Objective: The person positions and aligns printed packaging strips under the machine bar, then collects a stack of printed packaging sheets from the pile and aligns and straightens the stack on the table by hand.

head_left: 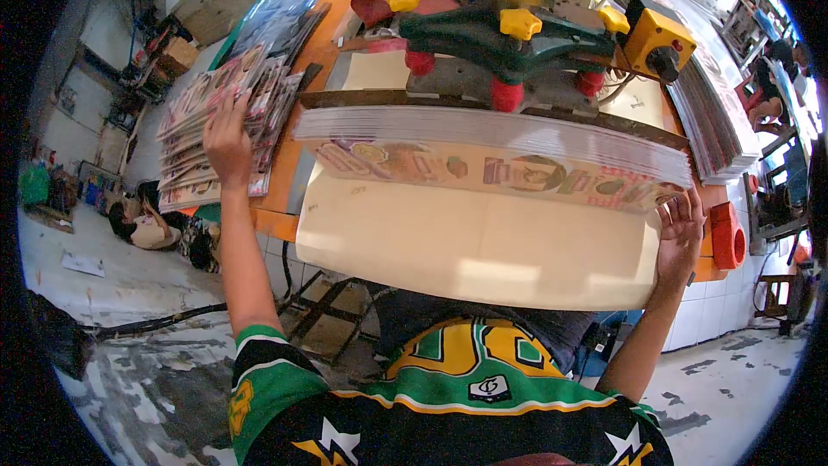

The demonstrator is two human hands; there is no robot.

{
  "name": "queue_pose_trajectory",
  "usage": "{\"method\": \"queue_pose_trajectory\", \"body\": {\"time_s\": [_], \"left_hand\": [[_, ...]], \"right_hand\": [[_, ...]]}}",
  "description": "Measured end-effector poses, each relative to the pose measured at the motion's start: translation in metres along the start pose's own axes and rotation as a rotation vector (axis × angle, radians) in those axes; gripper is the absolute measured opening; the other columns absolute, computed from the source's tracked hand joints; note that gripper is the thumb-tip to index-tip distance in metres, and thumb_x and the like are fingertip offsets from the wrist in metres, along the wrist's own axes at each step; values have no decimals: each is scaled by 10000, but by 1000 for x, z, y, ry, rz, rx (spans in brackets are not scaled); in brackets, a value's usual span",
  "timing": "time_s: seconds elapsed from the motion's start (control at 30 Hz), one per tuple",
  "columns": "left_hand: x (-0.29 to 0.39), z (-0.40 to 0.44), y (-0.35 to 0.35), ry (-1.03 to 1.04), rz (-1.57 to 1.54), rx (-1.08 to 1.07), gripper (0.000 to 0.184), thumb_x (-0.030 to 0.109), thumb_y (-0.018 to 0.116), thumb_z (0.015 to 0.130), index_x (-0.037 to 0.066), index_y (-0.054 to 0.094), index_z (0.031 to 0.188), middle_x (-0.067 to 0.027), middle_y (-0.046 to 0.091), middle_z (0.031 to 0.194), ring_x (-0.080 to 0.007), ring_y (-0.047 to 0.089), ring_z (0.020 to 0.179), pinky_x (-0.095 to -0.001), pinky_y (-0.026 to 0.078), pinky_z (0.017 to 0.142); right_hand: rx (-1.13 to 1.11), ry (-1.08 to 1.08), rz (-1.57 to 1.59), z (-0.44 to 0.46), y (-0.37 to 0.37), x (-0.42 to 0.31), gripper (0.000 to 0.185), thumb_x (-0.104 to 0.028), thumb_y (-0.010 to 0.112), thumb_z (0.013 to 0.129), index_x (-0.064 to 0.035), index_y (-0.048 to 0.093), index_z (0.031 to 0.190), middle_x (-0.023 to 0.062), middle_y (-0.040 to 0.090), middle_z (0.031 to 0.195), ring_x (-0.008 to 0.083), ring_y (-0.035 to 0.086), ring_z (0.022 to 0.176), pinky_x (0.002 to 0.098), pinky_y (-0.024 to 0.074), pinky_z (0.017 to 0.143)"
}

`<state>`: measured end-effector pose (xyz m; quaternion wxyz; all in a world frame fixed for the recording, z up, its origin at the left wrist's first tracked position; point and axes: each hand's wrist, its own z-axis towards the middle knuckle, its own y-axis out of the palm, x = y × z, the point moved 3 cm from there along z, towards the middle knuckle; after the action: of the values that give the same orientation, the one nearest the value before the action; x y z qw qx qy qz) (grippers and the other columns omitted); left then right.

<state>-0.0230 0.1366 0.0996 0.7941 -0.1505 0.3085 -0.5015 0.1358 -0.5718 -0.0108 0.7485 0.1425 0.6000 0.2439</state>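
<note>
A thick stack of printed plastic sheets (pixel 517 168), with pictures and lettering on its top face, lies across a cream board (pixel 466 237) in front of a press. My right hand (pixel 681 237) is at the stack's right end, palm partly towards me, its stretched fingers against the edge. Over on the left, my left hand (pixel 228 142) rests on a fanned pile of similar printed sheets (pixel 194 121), its fingers extended over the top. Its fingertips partly blend into the prints, and I see no single sheet lifted.
The press head (pixel 509 39) has yellow knobs and red feet, with a yellow switch box (pixel 660 39) beside it. A red tape ring (pixel 727 236) sits at the right table edge. More stacked sheets (pixel 711 121) stand far right. A person (pixel 151 226) is low at left.
</note>
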Motion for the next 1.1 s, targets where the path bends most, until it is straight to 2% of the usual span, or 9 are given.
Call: {"method": "queue_pose_trajectory", "body": {"time_s": [0.33, 0.53, 0.6, 0.63, 0.67, 0.73, 0.77, 0.87, 1.1], "left_hand": [[3, -39, -36, -22, -59, -69, 623, -104, 552, 760, 185, 606, 1309, -83, 533, 1408, -268, 512, 1291, -429, 413, 983], [16, -41, -46, -101, -305, 30, 450, 34, 595, 893, 129, 543, 1330, -123, 458, 1470, -302, 458, 1336, -434, 370, 1052], [6, -44, -46, -346, -539, 291, 397, 157, 591, 956, 38, 481, 1318, -145, 501, 1401, -283, 486, 1289, -426, 367, 1061], [-3, -48, -43, -617, -595, 413, 405, 252, 637, 948, 6, 478, 1227, -116, 577, 1220, -222, 567, 1131, -381, 440, 963], [-10, -46, -39, -618, -594, 418, 405, 252, 637, 948, 6, 478, 1227, -116, 577, 1220, -222, 567, 1131, -381, 440, 963], [-52, -67, -22, -1292, -892, 673, 445, 363, 699, 898, 42, 507, 1140, -70, 587, 1081, -170, 602, 965, -318, 481, 811], [-65, -71, -20, -1304, -1185, 457, 522, 458, 740, 840, 73, 488, 1086, -41, 575, 997, -136, 603, 840, -277, 475, 670], [-56, -68, -3, -1589, -1514, 292, 645, 521, 759, 795, 59, 466, 1137, -45, 549, 979, -154, 595, 788, -283, 477, 626], [-61, -69, 14, -1640, -1543, 133, 775, 525, 790, 755, 5, 448, 1218, -68, 505, 1007, -174, 569, 816, -261, 503, 613]], "right_hand": [[-27, -5, -10, 3, -6, 3, 683, -420, 520, 984, -6, 297, 1479, 89, 545, 1306, 211, 528, 1182, 393, 401, 1062], [-31, -28, 18, 4, -7, 4, 669, -423, 500, 991, 3, 311, 1470, 98, 542, 1326, 214, 522, 1200, 386, 386, 1077], [-42, -94, -43, 3, 8, -1, 667, -430, 483, 995, 9, 311, 1468, 134, 527, 1358, 228, 504, 1243, 383, 362, 1097], [-45, -98, -42, 1, 12, -3, 667, -430, 483, 995, 9, 311, 1468, 134, 527, 1358, 228, 504, 1243, 383, 362, 1097], [11, -156, -93, 0, 15, -6, 647, -415, 474, 1000, 12, 319, 1461, 153, 516, 1372, 238, 496, 1258, 383, 349, 1107], [62, -215, -143, -5, 25, -12, 627, -399, 465, 1005, 15, 327, 1454, 173, 505, 1385, 248, 489, 1274, 383, 335, 1116], [121, -287, -228, -8, 31, -17, 592, -368, 464, 1005, 18, 346, 1439, 184, 512, 1378, 255, 496, 1270, 380, 347, 1104], [269, -407, -355, -8, 12, -22, 533, -306, 464, 1001, 21, 374, 1412, 195, 533, 1354, 258, 522, 1241, 361, 392, 1054], [425, -502, -462, -25, 0, -52, 495, -244, 487, 979, 31, 381, 1377, 196, 581, 1287, 228, 588, 1098, 324, 463, 906]]}}
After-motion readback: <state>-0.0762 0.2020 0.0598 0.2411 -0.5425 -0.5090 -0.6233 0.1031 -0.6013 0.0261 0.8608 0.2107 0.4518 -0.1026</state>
